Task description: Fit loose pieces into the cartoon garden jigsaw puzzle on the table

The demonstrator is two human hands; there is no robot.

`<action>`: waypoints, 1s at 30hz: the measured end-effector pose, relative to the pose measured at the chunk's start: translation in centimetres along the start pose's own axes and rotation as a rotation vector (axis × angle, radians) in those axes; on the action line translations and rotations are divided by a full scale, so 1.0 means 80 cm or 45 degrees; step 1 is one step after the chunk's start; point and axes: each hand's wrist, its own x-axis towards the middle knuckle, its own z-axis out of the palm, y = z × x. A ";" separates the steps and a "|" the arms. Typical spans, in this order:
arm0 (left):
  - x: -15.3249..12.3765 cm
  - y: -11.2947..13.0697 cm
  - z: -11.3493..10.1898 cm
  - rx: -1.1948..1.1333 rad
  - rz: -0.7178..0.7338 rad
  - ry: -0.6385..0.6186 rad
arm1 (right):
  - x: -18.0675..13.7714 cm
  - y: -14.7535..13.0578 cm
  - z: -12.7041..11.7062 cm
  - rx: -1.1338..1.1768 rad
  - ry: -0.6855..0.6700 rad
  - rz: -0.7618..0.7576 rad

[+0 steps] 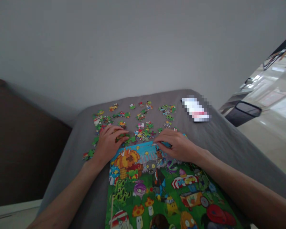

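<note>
A colourful cartoon jigsaw board (145, 187) lies before me, its blue upper edge facing the wall. My left hand (110, 141) rests over loose jigsaw pieces (145, 132) just past the board's upper left corner. Its fingers are curved, with thumb and forefinger apart around some green pieces. At the upper edge of the board, my right hand (176, 144) has its fingertips pinched together against the blue strip. Whatever lies between those fingertips is too small or hidden to name. Both palms hide parts of the surface beneath them.
Small clusters of pieces (167, 109) spread across the grey cloth (85, 184) toward the wall (133, 47). A phone with a blurred screen (195, 108) lies at the far right. Dark brown furniture (21, 143) stands on the left; shiny floor (272, 133) shows at right.
</note>
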 end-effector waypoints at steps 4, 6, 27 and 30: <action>0.009 0.000 0.003 0.052 -0.048 0.009 | -0.002 0.003 0.004 -0.011 0.006 0.012; 0.018 0.001 0.003 0.071 -0.067 0.003 | -0.002 0.007 0.006 -0.020 0.026 0.029; 0.150 0.061 0.022 -0.129 -0.096 -0.405 | -0.009 0.028 0.000 -0.009 0.049 0.044; 0.139 0.008 -0.021 -0.140 -0.308 -0.176 | -0.008 0.028 -0.001 -0.005 0.059 0.034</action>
